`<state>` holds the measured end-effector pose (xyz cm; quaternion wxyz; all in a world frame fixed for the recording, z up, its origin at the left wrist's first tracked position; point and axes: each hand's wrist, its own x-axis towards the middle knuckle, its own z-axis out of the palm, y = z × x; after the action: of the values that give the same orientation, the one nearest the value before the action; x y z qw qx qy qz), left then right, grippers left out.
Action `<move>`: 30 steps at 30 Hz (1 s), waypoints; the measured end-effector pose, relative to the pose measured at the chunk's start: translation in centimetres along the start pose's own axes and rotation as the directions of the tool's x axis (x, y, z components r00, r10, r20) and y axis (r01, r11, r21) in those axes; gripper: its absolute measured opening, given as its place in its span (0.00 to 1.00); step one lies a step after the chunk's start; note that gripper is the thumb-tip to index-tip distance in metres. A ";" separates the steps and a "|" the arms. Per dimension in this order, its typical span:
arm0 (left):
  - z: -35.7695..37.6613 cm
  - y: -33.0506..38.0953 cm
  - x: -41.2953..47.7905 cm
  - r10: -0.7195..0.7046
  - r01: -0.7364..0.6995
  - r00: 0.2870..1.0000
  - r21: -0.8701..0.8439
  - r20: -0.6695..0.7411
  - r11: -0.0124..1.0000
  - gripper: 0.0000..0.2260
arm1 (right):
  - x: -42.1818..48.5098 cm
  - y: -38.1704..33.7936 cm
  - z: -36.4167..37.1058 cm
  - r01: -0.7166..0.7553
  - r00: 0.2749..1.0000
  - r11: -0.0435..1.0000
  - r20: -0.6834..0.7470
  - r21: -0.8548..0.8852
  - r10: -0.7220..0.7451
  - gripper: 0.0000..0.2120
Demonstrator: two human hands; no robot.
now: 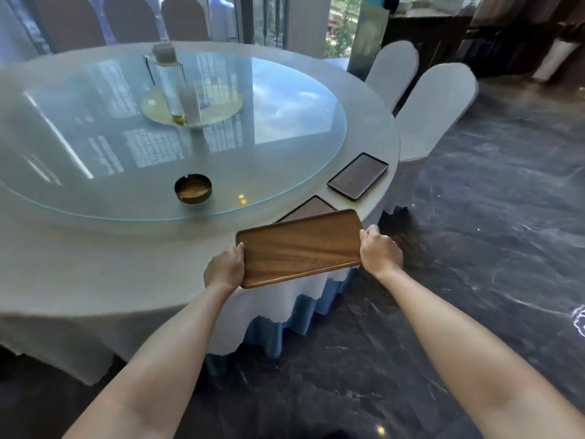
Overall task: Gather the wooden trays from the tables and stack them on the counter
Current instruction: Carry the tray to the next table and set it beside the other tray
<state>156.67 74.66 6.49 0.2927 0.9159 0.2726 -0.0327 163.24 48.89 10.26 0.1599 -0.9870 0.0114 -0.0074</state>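
I have the tray (299, 247) clenched by its short ends in both hands, left (225, 270) and right (380, 248), above the bench (95, 264) edge at 6 o'clock; it looks stiff, light, smooth.

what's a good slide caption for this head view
Both hands, left and right, hold a brown rectangular wooden tray over the round table's edge, two more trays behind it.
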 end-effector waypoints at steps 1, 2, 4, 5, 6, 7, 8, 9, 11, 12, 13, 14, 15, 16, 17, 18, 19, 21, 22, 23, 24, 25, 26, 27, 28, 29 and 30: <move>0.6 0.4 0.7 -0.013 0.013 1.000 0.004 0.000 1.000 0.24 | 1.7 0.3 0.4 0.025 0.999 0.999 0.020 -0.023 -0.025 0.18; 1.3 0.8 1.3 -0.026 0.026 1.000 0.009 -0.001 1.000 0.24 | 3.3 0.5 0.9 0.052 0.998 0.998 0.041 -0.043 -0.050 0.18; 2.7 1.6 2.6 -0.061 0.061 0.998 0.023 -0.007 0.998 0.23 | 6.8 1.1 2.1 0.109 0.991 0.992 0.081 -0.067 -0.103 0.18; 3.5 1.9 3.3 -0.085 0.085 0.996 0.030 -0.011 0.996 0.24 | 8.5 1.3 2.8 0.139 0.986 0.988 0.105 -0.075 -0.131 0.18; 4.3 2.3 4.0 -0.115 0.116 0.993 0.037 -0.017 0.993 0.24 | 10.3 1.4 3.5 0.170 0.978 0.982 0.135 -0.082 -0.158 0.18; 5.2 2.7 4.6 -0.150 0.151 0.988 0.042 -0.024 0.988 0.24 | 12.1 1.5 4.2 0.203 0.968 0.975 0.169 -0.089 -0.186 0.18; 6.1 3.1 5.2 -0.187 0.189 0.982 0.042 -0.031 0.981 0.24 | 13.9 1.7 4.9 0.237 0.955 0.967 0.207 -0.095 -0.214 0.18; 7.0 3.7 5.8 -0.225 0.226 0.974 0.041 -0.036 0.973 0.24 | 15.8 1.8 5.8 0.273 0.938 0.957 0.247 -0.100 -0.242 0.18; 8.6 4.9 6.9 -0.304 0.306 0.952 0.041 -0.047 0.951 0.23 | 19.2 2.2 7.3 0.348 0.898 0.931 0.324 -0.112 -0.297 0.17; 9.3 5.4 7.2 -0.344 0.346 0.938 0.037 -0.053 0.937 0.23 | 20.6 2.4 7.8 0.387 0.875 0.915 0.359 -0.115 -0.325 0.16; 9.8 6.0 7.5 -0.378 0.380 0.924 0.035 -0.058 0.924 0.22 | 21.9 2.6 8.3 0.427 0.849 0.897 0.390 -0.113 -0.355 0.15; 10.4 6.5 7.7 -0.409 0.412 0.910 0.038 -0.062 0.911 0.22 | 23.0 2.8 8.7 0.470 0.821 0.875 0.419 -0.111 -0.388 0.15; 10.8 6.9 7.9 -0.440 0.443 0.895 0.047 -0.068 0.895 0.22 | 24.1 2.8 9.1 0.523 0.787 0.846 0.442 -0.108 -0.430 0.15; 11.1 7.3 8.1 -0.472 0.476 0.878 0.061 -0.074 0.877 0.22 | 25.1 2.7 9.6 0.578 0.751 0.808 0.459 -0.111 -0.474 0.15; 11.4 7.6 8.1 -0.505 0.510 0.860 0.077 -0.075 0.857 0.22 | 26.0 2.6 10.0 0.629 0.717 0.769 0.470 -0.119 -0.514 0.16; 11.7 7.8 8.2 -0.537 0.542 0.840 0.088 -0.074 0.836 0.22 | 26.7 2.5 10.4 0.668 0.689 0.734 0.475 -0.123 -0.547 0.17; 11.9 8.1 8.1 -0.567 0.572 0.821 0.094 -0.069 0.815 0.22 | 27.3 2.4 10.7 0.696 0.665 0.708 0.483 -0.120 -0.571 0.17; 12.4 8.4 8.1 -0.613 0.616 0.787 0.093 -0.065 0.782 0.22 | 28.0 2.3 11.3 0.725 0.623 0.683 0.508 -0.090 -0.595 0.18; 12.6 8.5 8.2 -0.627 0.630 0.776 0.093 -0.068 0.771 0.22 | 28.3 2.3 11.6 0.733 0.606 0.676 0.521 -0.074 -0.601 0.18; 12.8 8.6 8.3 -0.637 0.641 0.767 0.099 -0.069 0.761 0.23 | 28.6 2.3 11.8 0.739 0.594 0.670 0.531 -0.063 -0.605 0.18; 12.9 8.7 8.4 -0.644 0.648 0.761 0.102 -0.071 0.755 0.23 | 28.8 2.3 11.9 0.742 0.587 0.668 0.535 -0.055 -0.608 0.18; 13.1 8.7 8.7 -0.648 0.652 0.758 0.100 -0.072 0.752 0.23 | 29.1 2.3 12.1 0.743 0.583 0.667 0.535 -0.049 -0.611 0.18; 13.2 8.7 8.9 -0.649 0.653 0.757 0.099 -0.073 0.751 0.23 | 29.3 2.4 12.3 0.744 0.583 0.666 0.535 -0.051 -0.611 0.18; 13.3 8.7 9.1 -0.650 0.654 0.756 0.104 -0.074 0.749 0.23 | 29.4 2.5 12.4 0.745 0.584 0.664 0.537 -0.058 -0.609 0.18; 13.3 8.7 9.2 -0.652 0.656 0.755 0.107 -0.074 0.747 0.23 | 29.4 2.6 12.4 0.744 0.584 0.665 0.542 -0.061 -0.604 0.17; 13.4 8.7 9.3 -0.653 0.657 0.754 0.106 -0.076 0.746 0.23 | 29.4 2.8 12.4 0.742 0.582 0.668 0.549 -0.055 -0.601 0.17; 13.4 8.6 9.4 -0.652 0.657 0.754 0.106 -0.080 0.746 0.23 | 29.5 2.8 12.5 0.738 0.578 0.673 0.557 -0.043 -0.597 0.17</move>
<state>170.46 65.89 -2.15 0.1982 0.7796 0.5790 -0.1331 192.88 49.46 -2.20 0.0057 -0.8943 -0.4056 0.1888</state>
